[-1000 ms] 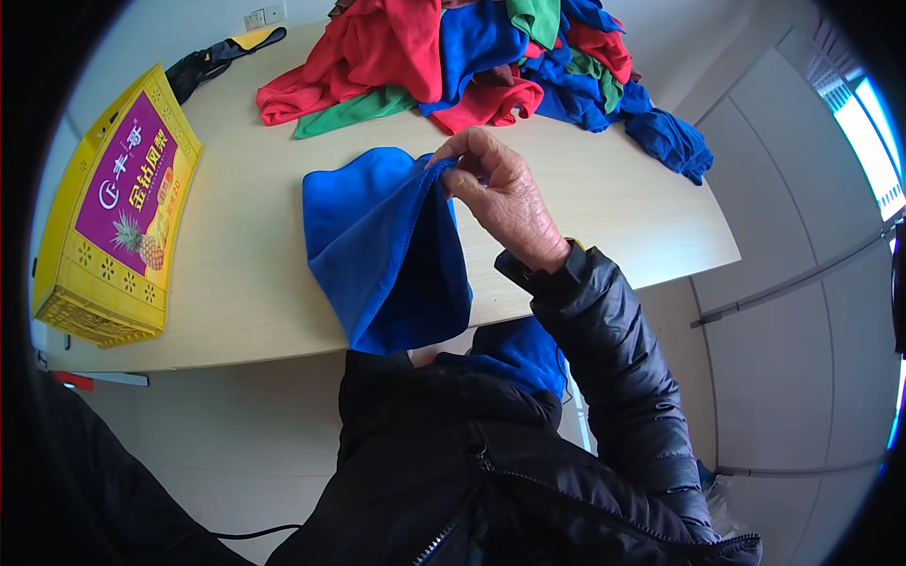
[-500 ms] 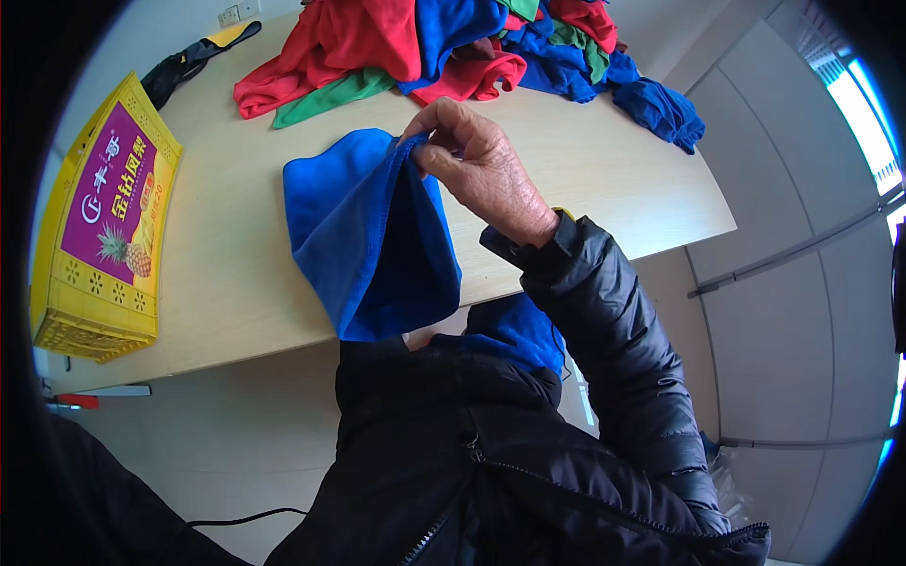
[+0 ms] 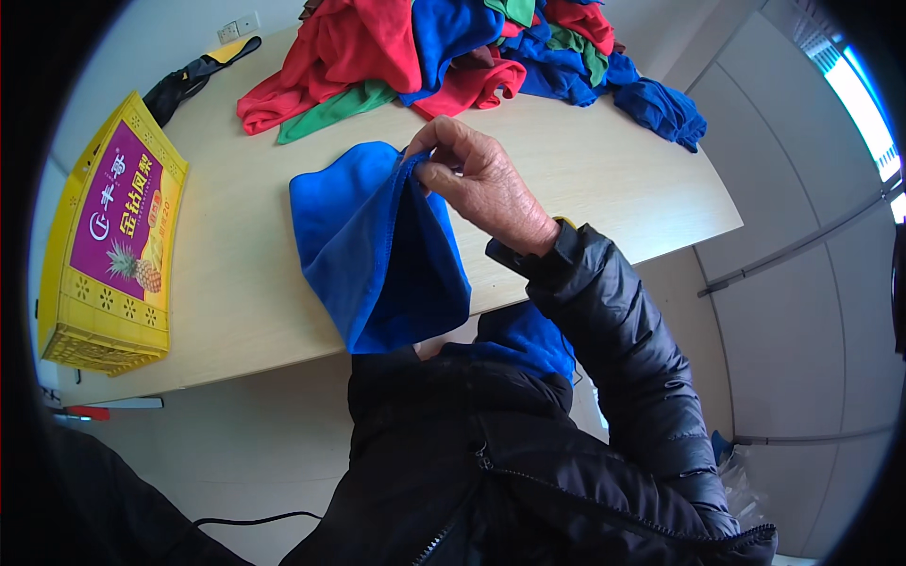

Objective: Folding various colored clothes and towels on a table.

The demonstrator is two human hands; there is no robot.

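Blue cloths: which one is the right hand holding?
The open-mouthed blue cloth at the near edge of the table. The right hand pinches its rim; other blue cloths lie in the far pile, and blue fabric shows below the table edge.

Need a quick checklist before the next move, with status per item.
1. Right hand pinching the edge of the blue cloth: ok.
2. Cloth's mouth open: ok, it gapes beside that hand.
3. Cloth lying flat: not ok, its pinched edge is raised.
4. Left hand's grip: cannot tell, mostly hidden.
5. Cloth pile apart from the held cloth: ok, bare table between.
6. Yellow crate clear: ok, off to the left.
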